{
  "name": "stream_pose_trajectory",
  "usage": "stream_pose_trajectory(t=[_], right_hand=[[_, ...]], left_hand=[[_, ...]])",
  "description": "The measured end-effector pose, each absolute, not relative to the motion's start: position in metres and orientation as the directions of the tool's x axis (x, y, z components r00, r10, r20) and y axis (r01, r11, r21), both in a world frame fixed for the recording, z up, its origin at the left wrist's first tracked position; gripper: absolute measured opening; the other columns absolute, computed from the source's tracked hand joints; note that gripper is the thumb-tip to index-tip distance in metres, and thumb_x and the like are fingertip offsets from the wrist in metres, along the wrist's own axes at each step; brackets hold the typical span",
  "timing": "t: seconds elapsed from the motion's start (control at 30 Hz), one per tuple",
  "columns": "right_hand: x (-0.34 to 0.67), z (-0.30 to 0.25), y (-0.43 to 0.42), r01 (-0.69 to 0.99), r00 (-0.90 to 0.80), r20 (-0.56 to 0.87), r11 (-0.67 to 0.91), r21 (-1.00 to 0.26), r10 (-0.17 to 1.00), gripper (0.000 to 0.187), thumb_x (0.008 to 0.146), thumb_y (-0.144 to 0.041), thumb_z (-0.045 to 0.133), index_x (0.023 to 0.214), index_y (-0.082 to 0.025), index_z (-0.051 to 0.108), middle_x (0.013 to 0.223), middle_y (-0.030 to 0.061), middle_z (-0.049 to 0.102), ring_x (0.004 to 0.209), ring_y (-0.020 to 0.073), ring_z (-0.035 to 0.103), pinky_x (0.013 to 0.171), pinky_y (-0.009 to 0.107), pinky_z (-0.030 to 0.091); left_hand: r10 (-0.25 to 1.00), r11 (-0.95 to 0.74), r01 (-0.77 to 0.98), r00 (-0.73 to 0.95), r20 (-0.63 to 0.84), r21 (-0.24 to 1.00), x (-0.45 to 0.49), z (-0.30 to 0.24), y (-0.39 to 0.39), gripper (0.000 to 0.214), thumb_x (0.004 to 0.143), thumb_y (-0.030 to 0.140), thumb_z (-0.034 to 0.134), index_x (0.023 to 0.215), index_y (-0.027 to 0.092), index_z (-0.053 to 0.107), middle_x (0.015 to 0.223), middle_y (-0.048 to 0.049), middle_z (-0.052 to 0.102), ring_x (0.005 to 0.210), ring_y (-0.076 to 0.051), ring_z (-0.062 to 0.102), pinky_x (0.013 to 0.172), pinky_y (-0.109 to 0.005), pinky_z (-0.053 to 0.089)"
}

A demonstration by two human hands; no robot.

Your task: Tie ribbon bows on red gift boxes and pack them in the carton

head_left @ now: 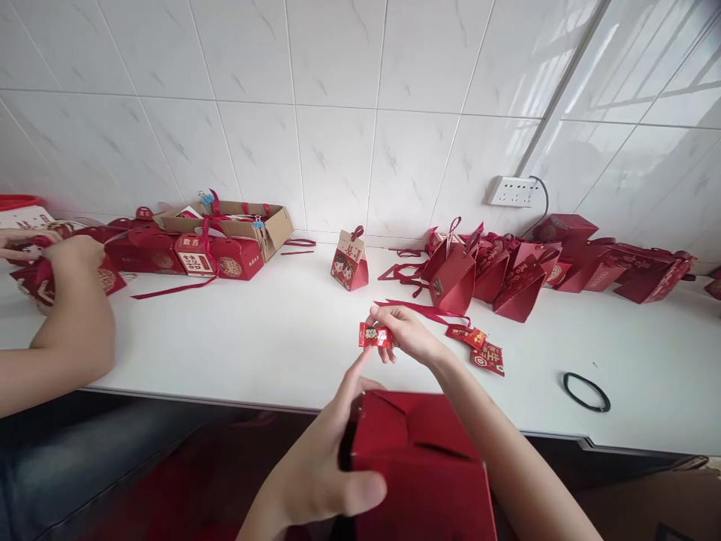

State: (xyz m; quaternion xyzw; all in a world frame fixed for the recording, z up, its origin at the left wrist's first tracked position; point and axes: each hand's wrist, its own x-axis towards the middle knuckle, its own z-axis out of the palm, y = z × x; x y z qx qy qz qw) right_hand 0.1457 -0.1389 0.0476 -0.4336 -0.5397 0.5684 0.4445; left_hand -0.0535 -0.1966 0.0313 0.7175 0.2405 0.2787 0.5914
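Observation:
My left hand [318, 469] is wrapped around the left side of a large red gift box [422, 492], held in front of the table edge with a folded, slotted face turned up. Its index finger reaches forward to a small red candy packet [369, 335] with a cartoon figure on it. My right hand [410, 335] pinches that packet between thumb and fingers, just above the white table. Right of this hand lie a red wrapped packet [466, 335] and a square red packet [489, 359] with gold print, partly overlapping.
A small red and cream gift box [349, 261] stands near the wall. Several red gift boxes [518, 282] crowd the right, beside loose ribbons [420, 306]. At left, a co-worker's hands [76, 252] handle a red box near a cardboard carton [279, 229]. A black band [586, 392] lies at right.

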Motion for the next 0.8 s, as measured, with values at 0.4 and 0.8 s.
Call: stream_pose_trajectory(t=[0.4,0.8], right_hand=[[0.137,0.025,-0.118,0.297,-0.174,-0.062,-0.007,-0.955,0.983,0.044,0.094,-0.05,0.036,0.077,-0.014,0.054,0.07,0.0086,0.071,0.041,0.0091,0.057,0.035,0.018,0.042],[0.091,0.017,-0.066,0.799,-0.08,-0.03,0.046,-0.599,0.996,0.044,0.099,-0.033,0.035,0.069,-0.014,0.06,0.053,0.0087,0.062,0.065,0.0197,0.064,0.067,0.027,0.043]], left_hand=[[0.764,-0.147,0.194,0.645,-0.013,0.97,-0.035,-0.008,-0.229,0.045,0.089,0.055,0.038,0.101,0.025,0.069,0.077,-0.0038,0.068,0.08,-0.025,0.069,0.078,-0.043,0.055],[0.807,-0.144,0.221,0.59,-0.014,0.964,-0.037,-0.007,-0.23,0.044,0.089,0.055,0.039,0.095,0.025,0.071,0.074,-0.0044,0.069,0.072,-0.025,0.069,0.071,-0.045,0.057]])
